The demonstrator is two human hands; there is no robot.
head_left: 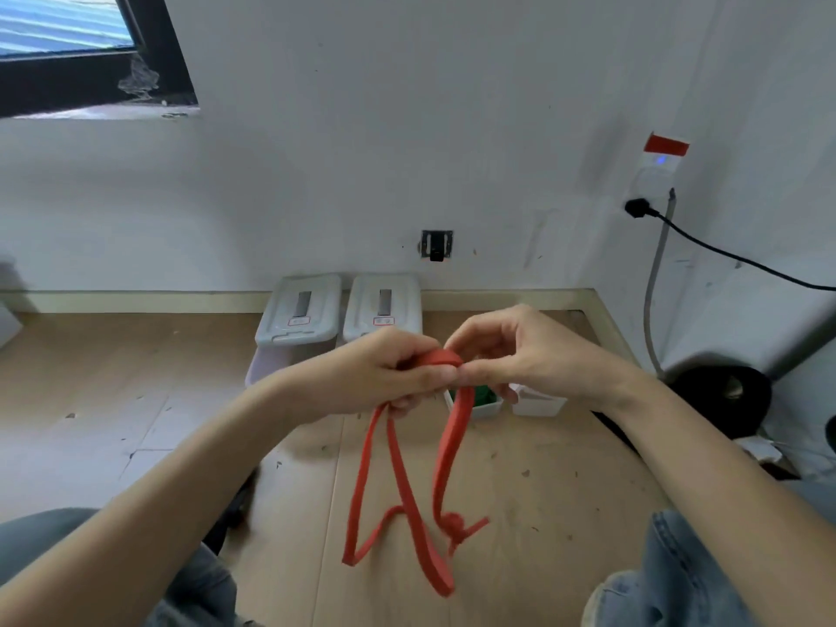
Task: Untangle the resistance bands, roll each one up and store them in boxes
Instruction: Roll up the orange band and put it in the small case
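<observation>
A red resistance band (445, 450) hangs in loops from both my hands, with a knot near its lower end above the wooden floor. My left hand (384, 373) grips a folded top part of the band. My right hand (511, 350) pinches the same fold from the right side. Two small open white boxes sit just behind my hands: one (486, 407) holds something green, the other (540, 402) is partly hidden by my right wrist. Two white box lids (301, 310) (384, 305) lean against the wall behind.
A translucent box (267, 364) stands under the left lid. A black round object (724, 395) sits at the right by the wall. A black cable (733, 257) runs from a wall socket. My knees in jeans frame the lower corners.
</observation>
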